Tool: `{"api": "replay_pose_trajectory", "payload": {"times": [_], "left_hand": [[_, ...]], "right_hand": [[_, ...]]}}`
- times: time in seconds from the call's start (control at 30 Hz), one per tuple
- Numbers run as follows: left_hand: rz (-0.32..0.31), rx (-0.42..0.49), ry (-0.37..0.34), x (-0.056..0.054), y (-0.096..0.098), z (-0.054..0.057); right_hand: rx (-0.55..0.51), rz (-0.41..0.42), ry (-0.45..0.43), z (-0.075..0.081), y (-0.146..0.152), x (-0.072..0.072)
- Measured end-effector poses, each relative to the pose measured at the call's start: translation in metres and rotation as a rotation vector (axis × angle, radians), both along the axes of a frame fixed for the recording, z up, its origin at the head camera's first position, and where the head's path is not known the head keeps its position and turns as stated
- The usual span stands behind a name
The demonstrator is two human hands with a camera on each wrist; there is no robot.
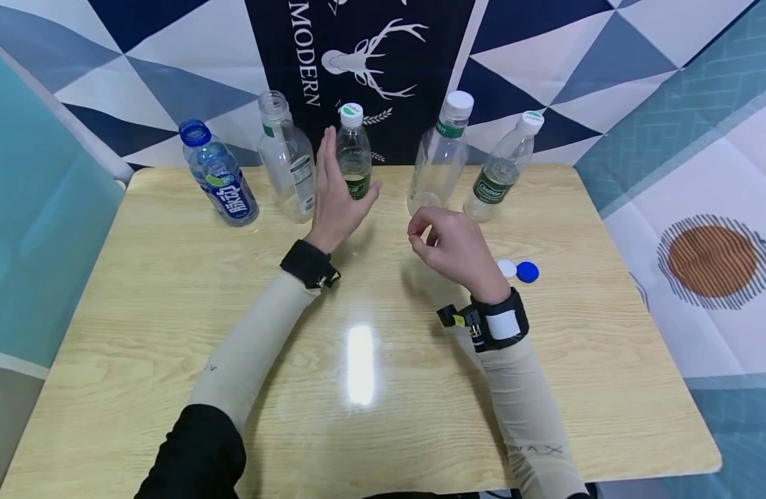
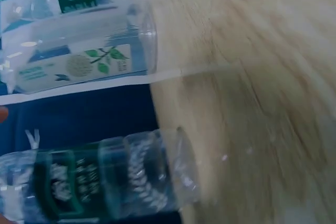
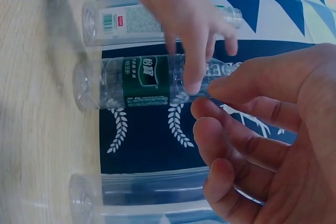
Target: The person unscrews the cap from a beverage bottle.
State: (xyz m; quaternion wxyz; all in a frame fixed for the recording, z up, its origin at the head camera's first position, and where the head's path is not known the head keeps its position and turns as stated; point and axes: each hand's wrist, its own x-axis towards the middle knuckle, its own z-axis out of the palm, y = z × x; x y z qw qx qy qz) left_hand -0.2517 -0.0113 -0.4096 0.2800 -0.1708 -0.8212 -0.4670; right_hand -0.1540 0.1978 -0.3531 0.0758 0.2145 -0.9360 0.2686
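Observation:
In the head view my left hand (image 1: 340, 197) is raised beside the middle bottle (image 1: 355, 154), a small clear one with a green label and a white cap. Its fingers are extended and the thumb is spread; whether skin meets plastic I cannot tell. The right wrist view shows that hand near the bottle's neck. My right hand (image 1: 453, 244) hovers over the table, in front of a tall clear bottle (image 1: 437, 166) with a white cap. Loosely bent, its fingers (image 3: 215, 135) hold nothing. A second green-labelled bottle (image 1: 498, 177), white-capped, stands farther right.
On the left stand an uncapped blue bottle (image 1: 223, 177) and an uncapped large clear bottle (image 1: 283, 156). A white cap (image 1: 506, 268) and a blue cap (image 1: 527, 272) lie beside my right wrist. Patterned cloth (image 1: 189, 62) rises behind the wooden table (image 1: 283, 409).

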Motion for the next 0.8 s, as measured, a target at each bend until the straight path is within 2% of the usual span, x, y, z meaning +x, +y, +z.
{"api": "replay_pose_trajectory", "payload": {"times": [0.23,0.37,0.6,0.7,0.8], "left_hand": [[0.088,0.123,-0.156,-0.022,0.016,-0.01],[0.108,0.174,-0.201,-0.029,0.018,-0.016],[0.125,0.149,-0.196,-0.036,0.014,-0.021],[0.101,0.131,-0.188,-0.034,0.014,-0.02],[0.078,0.101,-0.192,-0.028,0.016,-0.017]], "right_hand": [[-0.007,-0.003,0.013,0.001,0.004,0.001],[-0.01,0.005,0.018,0.003,0.004,0.001],[-0.009,0.0,0.008,0.005,0.003,0.001],[-0.007,-0.012,0.003,0.005,0.004,0.0],[-0.007,-0.025,0.005,0.003,0.008,0.0]]}}
